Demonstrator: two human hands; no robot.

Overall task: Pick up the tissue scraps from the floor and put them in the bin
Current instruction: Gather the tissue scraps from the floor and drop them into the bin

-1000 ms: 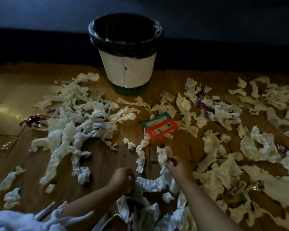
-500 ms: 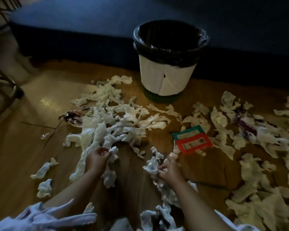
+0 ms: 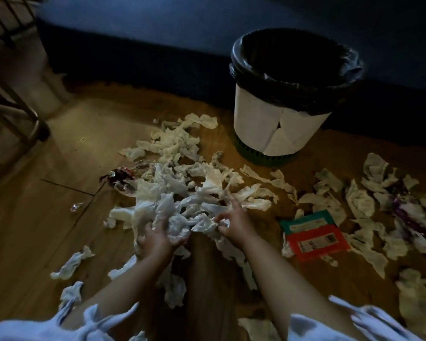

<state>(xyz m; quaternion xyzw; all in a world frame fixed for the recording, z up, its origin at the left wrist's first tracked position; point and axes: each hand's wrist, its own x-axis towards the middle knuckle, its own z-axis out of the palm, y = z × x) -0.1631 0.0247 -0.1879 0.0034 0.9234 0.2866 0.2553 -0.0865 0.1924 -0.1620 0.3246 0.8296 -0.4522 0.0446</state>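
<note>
Several white tissue scraps (image 3: 182, 188) lie heaped on the wooden floor in front of me, and more tissue scraps (image 3: 362, 200) spread out to the right. My left hand (image 3: 158, 238) grips a bunch of tissue at the near edge of the heap. My right hand (image 3: 234, 221) pinches tissue from the same heap, fingers curled into it. The bin (image 3: 278, 126), white-sided with a black liner folded over its rim, stands upright beyond the heap to the right, against a dark blue wall or sofa base.
A flat teal and red packet (image 3: 315, 235) lies on the floor right of my right hand. A crumpled shiny dark-red wrapper (image 3: 121, 175) sits at the heap's left edge. Dark chair legs (image 3: 32, 124) stand at far left. Loose scraps (image 3: 71, 262) lie near my left arm.
The view has swung left, so the bin now sits further right. Both hands have moved forward and closer together into the big heap, gathering tissue between them.
</note>
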